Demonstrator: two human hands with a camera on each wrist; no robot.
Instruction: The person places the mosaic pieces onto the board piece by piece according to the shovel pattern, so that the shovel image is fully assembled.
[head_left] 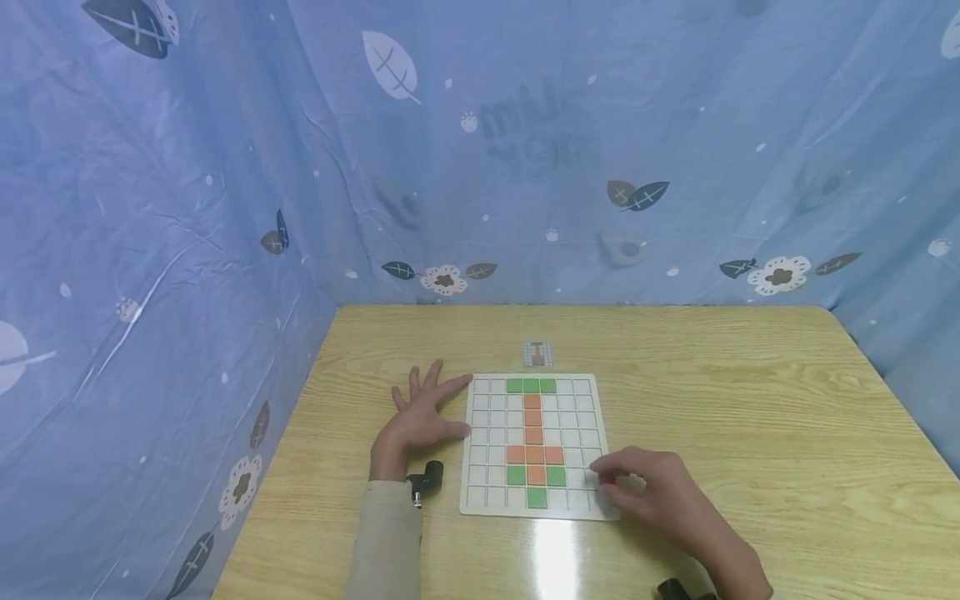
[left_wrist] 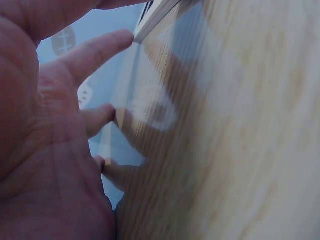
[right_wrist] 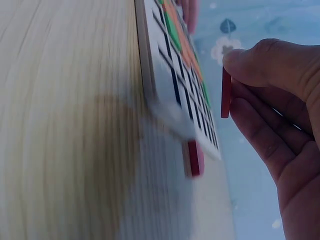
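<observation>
A white square board (head_left: 480, 483) with a black-lined grid lies on the table. On its middle columns, several orange tiles (head_left: 533, 418) and green tiles (head_left: 531, 386) form an upright figure. My left hand (head_left: 420, 421) is spread beside the board, with index fingertip and thumb at its left edge. In the right wrist view, a thin red tile (right_wrist: 226, 95) is pinched between thumb and fingers of my right hand (head_left: 652, 483), which hovers by the board's lower right edge. A second red piece (right_wrist: 195, 157) lies on the table beside the board's edge; my right hand hides it in the head view.
A small card (head_left: 537, 354) with a printed grid picture lies behind the board. Blue patterned curtains (head_left: 525, 167) hang behind and to the left of the wooden table (head_left: 750, 400). A black wrist device (head_left: 427, 477) sits by the left wrist.
</observation>
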